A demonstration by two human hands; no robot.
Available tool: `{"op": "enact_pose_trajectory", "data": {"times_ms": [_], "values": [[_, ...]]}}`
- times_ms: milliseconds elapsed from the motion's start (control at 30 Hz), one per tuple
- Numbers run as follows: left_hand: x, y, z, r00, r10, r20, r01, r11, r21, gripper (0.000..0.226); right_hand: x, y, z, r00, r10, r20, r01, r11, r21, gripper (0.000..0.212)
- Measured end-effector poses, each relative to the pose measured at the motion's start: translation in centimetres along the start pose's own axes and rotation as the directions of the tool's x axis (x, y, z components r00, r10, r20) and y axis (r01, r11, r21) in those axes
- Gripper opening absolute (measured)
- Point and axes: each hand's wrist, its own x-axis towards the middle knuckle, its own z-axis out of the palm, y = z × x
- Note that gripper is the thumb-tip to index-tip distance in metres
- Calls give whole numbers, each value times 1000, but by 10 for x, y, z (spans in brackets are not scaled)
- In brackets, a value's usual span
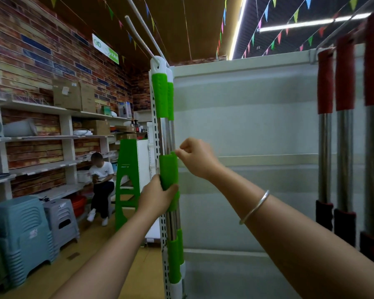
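Our left hand [158, 197] grips the green pole [168, 171], already hanging from its hook [160, 62]. Our right hand [194, 156] curls its fingers beside it, though we cannot tell if they pinch anything. Probably only straightening remains.

We see the left hand [158, 198] and right hand [195, 158] bare, both forearms bare as far as they show. Round the right forearm [294, 216] we note one thin silver bangle [255, 207], smooth and plain.

red-gripped poles [344, 117] hanging right | stacked stools [20, 234] (blue-grey) lower left | cardboard boxes [73, 94] on shelf [35, 106]
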Motion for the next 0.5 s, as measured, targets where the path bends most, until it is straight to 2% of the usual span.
{"op": "enact_pose_trajectory", "data": {"times_ms": [200, 300, 500], "values": [[-49, 14, 6, 991, -125, -44, 120, 988, -98, 49, -70, 28, -41, 995, 87, 41, -87, 996, -1, 25], [-81, 32, 16, 982, -186, -38, 182, 980, -85, 58, -107, 48, -76, 990, 119, 78, -118, 993, -16, 27], [-180, 75, 65, 963, -269, -8, 267, 959, -94, 53, -206, 87, -154, 967, 170, 191, -173, 985, 0, 36]]}}
